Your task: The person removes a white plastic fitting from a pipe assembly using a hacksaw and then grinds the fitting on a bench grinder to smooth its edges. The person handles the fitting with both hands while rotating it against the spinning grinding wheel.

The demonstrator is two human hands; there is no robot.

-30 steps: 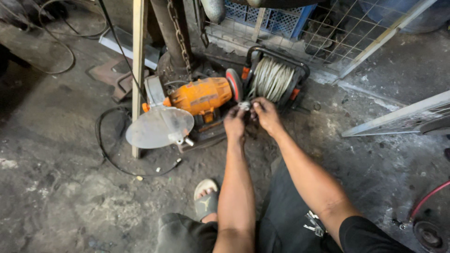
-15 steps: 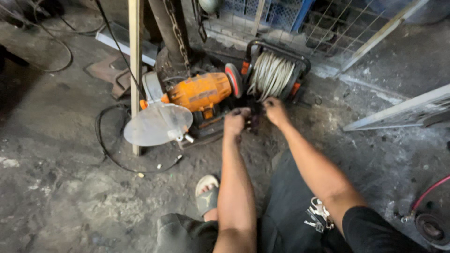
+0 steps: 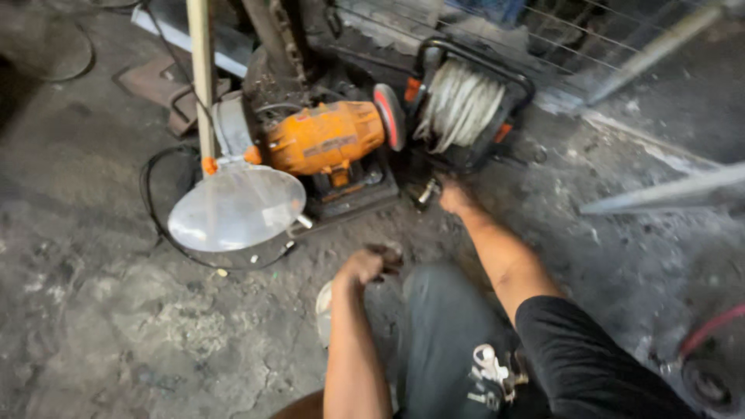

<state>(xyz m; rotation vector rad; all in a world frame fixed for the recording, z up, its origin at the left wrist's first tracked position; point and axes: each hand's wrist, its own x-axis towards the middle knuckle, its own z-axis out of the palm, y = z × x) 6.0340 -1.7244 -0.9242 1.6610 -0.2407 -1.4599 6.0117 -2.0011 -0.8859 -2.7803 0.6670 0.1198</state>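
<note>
a: what's changed vs a sec ago?

b: both hands were up at the front of the orange bench grinder (image 3: 326,138), fiddling w/ sth small by the cable reel (image 3: 464,105). now the left hand (image 3: 371,266) has pulled back toward the knee, low near the sandal (image 3: 324,310). fingers curled, closed on sth dark — too blurred to tell what.

a: right one?

b: right hand (image 3: 452,195) stays fwd, on the floor just in front of the reel, touching or pinching a small metal piece (image 3: 425,194). looks like a plug or fitting, can't say which. grip itself: can't tell, fingers hidden behind the knuckles + motion blur.

a: so what does that mean for the job?

b: my read: the two-handed bit at the grinder/reel has split up. one hand keeps the small piece at the reel, the other has drawn off w/ its own item. the piece is still right at the reel's foot, just beside the grinder base.

a: surroundings?

b: clear round eye shield (image 3: 237,208) hangs out front-left of the grinder, black cord (image 3: 155,209) loops on the concrete under it. wooden post (image 3: 203,77) stands beside the grinder's left end. wire mesh (image 3: 559,39) behind, pale metal bar (image 3: 667,192) lying to the right, red hose (image 3: 710,330) at far right edge.

a: anything in the way?

b: shield + cord crowd the left approach; own knee sits btw the hands.
</note>
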